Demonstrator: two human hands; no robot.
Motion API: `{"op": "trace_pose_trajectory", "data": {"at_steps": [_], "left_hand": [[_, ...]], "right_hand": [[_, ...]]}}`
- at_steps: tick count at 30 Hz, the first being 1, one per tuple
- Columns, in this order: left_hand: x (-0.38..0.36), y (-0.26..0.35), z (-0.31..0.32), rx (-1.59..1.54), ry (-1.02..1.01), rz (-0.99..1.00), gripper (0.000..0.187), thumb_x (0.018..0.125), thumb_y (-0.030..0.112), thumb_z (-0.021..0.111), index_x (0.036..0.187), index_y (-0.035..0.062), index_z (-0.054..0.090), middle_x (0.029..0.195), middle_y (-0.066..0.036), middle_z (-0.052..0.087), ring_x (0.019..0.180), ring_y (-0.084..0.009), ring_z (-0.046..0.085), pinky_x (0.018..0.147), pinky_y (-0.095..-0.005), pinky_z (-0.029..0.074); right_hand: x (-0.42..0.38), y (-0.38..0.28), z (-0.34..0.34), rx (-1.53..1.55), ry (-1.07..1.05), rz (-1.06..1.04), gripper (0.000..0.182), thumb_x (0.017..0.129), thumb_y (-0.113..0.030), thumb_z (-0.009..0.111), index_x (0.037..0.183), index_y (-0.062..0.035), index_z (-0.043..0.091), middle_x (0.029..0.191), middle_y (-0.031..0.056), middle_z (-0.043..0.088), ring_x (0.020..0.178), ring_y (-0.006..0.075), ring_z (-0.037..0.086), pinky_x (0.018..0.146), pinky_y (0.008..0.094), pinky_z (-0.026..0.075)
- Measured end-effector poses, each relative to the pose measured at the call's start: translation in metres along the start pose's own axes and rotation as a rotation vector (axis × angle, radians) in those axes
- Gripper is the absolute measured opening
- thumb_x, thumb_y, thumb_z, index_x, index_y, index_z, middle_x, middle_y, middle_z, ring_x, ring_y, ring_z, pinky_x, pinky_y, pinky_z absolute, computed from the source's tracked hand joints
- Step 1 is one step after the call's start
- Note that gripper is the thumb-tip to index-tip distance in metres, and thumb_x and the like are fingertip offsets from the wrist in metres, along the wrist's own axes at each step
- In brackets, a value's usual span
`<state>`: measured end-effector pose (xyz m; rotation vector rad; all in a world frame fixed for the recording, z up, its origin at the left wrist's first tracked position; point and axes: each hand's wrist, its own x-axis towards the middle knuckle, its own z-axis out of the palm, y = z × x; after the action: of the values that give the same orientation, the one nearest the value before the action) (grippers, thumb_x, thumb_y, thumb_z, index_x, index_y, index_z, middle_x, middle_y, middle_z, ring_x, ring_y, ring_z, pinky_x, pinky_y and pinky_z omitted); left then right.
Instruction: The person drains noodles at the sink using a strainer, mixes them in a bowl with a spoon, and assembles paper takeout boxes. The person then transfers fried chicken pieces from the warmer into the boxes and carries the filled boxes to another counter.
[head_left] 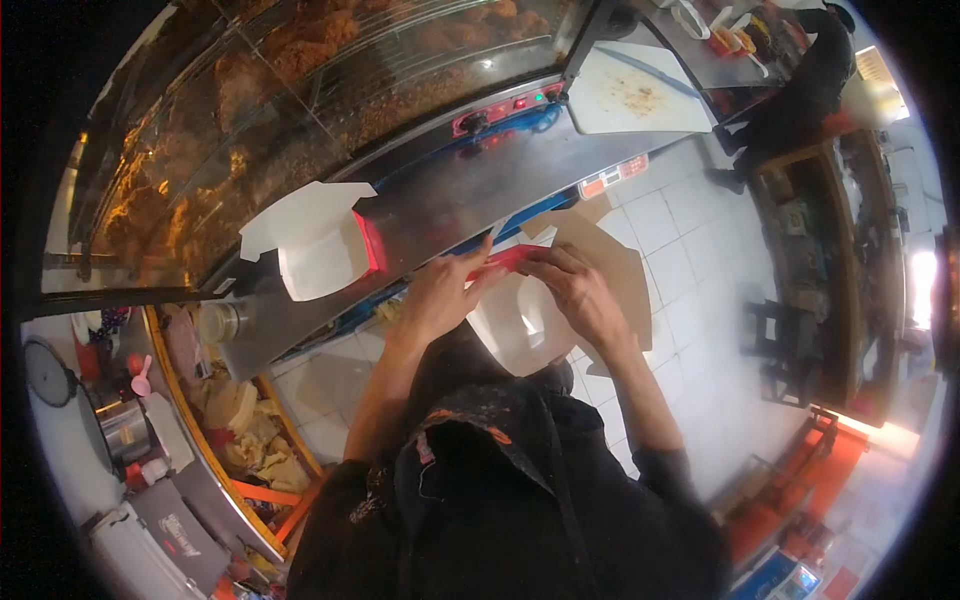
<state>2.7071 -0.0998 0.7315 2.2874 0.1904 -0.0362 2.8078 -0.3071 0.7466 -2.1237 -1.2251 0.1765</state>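
Both hands meet on 1 cardboard box (525, 320) held just in front of my chest, below the steel counter (470, 195). My left hand (440, 295) grips the box's near left edge by its red flap, fingers closed on the card. My right hand (580, 290) pinches the upper right rim, fingers curled over it. Its white inside faces up at me. On the counter to the left sits a second open box (315, 240), well apart from my hands, beside the glass case of fried chicken (250, 90).
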Motion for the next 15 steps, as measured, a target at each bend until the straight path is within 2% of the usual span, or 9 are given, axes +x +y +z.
{"op": "trace_pose_trajectory", "data": {"at_steps": [2, 5, 8, 11, 15], "left_hand": [[0.001, -0.004, 0.004, -0.050, 0.015, 0.074, 0.057, 0.093, 0.040, 0.063, 0.132, -0.0016, 0.057, 0.096, -0.028, 0.067, 0.089, -0.0430, 0.067, 0.080, -0.0468, 0.052], [0.003, -0.002, 0.002, 0.054, -0.020, 0.039, 0.052, 0.095, 0.037, 0.061, 0.129, -0.0014, 0.060, 0.098, -0.026, 0.068, 0.091, -0.0440, 0.065, 0.079, -0.0479, 0.051], [0.005, 0.011, -0.001, -0.050, -0.035, 0.085, 0.043, 0.097, 0.034, 0.058, 0.121, -0.0006, 0.064, 0.097, -0.025, 0.068, 0.093, -0.0446, 0.064, 0.078, -0.0493, 0.050], [0.011, 0.004, 0.004, -0.035, -0.104, -0.084, 0.036, 0.098, 0.031, 0.057, 0.114, 0.0001, 0.065, 0.096, -0.025, 0.068, 0.093, -0.0450, 0.064, 0.078, -0.0504, 0.049], [0.015, -0.040, 0.028, -0.045, 0.179, -0.139, 0.038, 0.101, 0.033, 0.050, 0.109, -0.0007, 0.065, 0.095, -0.025, 0.068, 0.093, -0.0458, 0.063, 0.078, -0.0508, 0.048]], "right_hand": [[0.001, 0.000, 0.001, -0.045, -0.016, -0.015, 0.033, 0.082, 0.002, 0.062, 0.112, -0.0078, 0.071, 0.114, 0.0118, 0.068, 0.101, 0.0300, 0.066, 0.086, 0.0381, 0.056], [0.008, 0.000, 0.001, -0.098, -0.087, -0.080, 0.037, 0.083, 0.003, 0.060, 0.117, -0.0074, 0.069, 0.115, 0.0123, 0.067, 0.102, 0.0306, 0.065, 0.087, 0.0381, 0.055], [0.013, -0.006, 0.005, -0.129, -0.179, -0.120, 0.042, 0.083, 0.002, 0.057, 0.124, -0.0070, 0.064, 0.119, 0.0128, 0.065, 0.105, 0.0313, 0.064, 0.088, 0.0379, 0.054], [0.021, 0.001, 0.017, -0.145, -0.174, -0.163, 0.048, 0.085, -0.001, 0.055, 0.132, -0.0079, 0.058, 0.123, 0.0142, 0.063, 0.113, 0.0316, 0.061, 0.094, 0.0387, 0.053], [0.031, -0.007, 0.018, -0.070, -0.071, -0.191, 0.048, 0.087, -0.004, 0.057, 0.135, -0.0087, 0.055, 0.127, 0.0145, 0.060, 0.117, 0.0324, 0.059, 0.099, 0.0400, 0.049]]}}
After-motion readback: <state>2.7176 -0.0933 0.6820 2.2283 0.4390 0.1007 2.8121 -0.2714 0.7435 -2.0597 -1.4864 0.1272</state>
